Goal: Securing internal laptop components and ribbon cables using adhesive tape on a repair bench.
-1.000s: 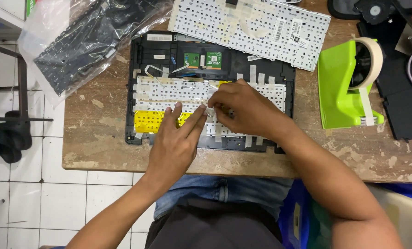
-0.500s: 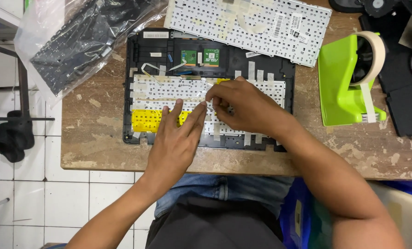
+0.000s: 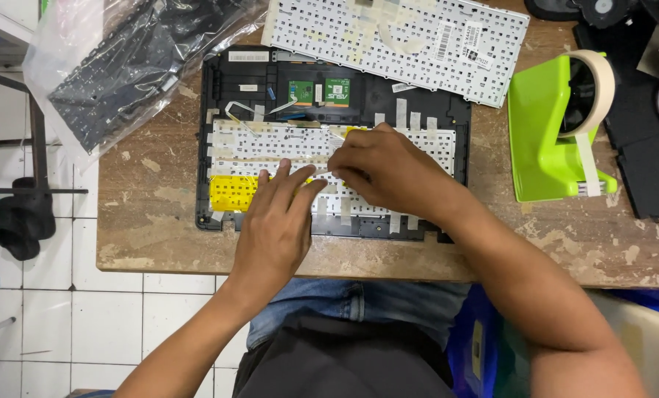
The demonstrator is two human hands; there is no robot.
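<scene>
A black laptop top case (image 3: 219, 81) lies face down on the worn wooden table (image 3: 152, 214). Fitted in it is a white keyboard back (image 3: 270, 144), held by strips of pale tape, with a yellow patch (image 3: 230, 193) at its lower left. My left hand (image 3: 278, 221) rests flat on the keyboard back, fingers pointing up and pressing beside the yellow patch. My right hand (image 3: 388, 169) is curled over the middle, its fingertips pinching a strip of tape against the keyboard back, close to my left fingertips.
A second white keyboard (image 3: 403, 40) lies upside down at the back. A black keyboard in a clear plastic bag (image 3: 123, 66) hangs over the table's left corner. A green tape dispenser (image 3: 550, 133) stands right, black parts (image 3: 639, 140) beyond it. Tiled floor left.
Both hands stay on the keyboard back with only slight finger shifts. The view has drifted a little; nothing was picked up or let go.
</scene>
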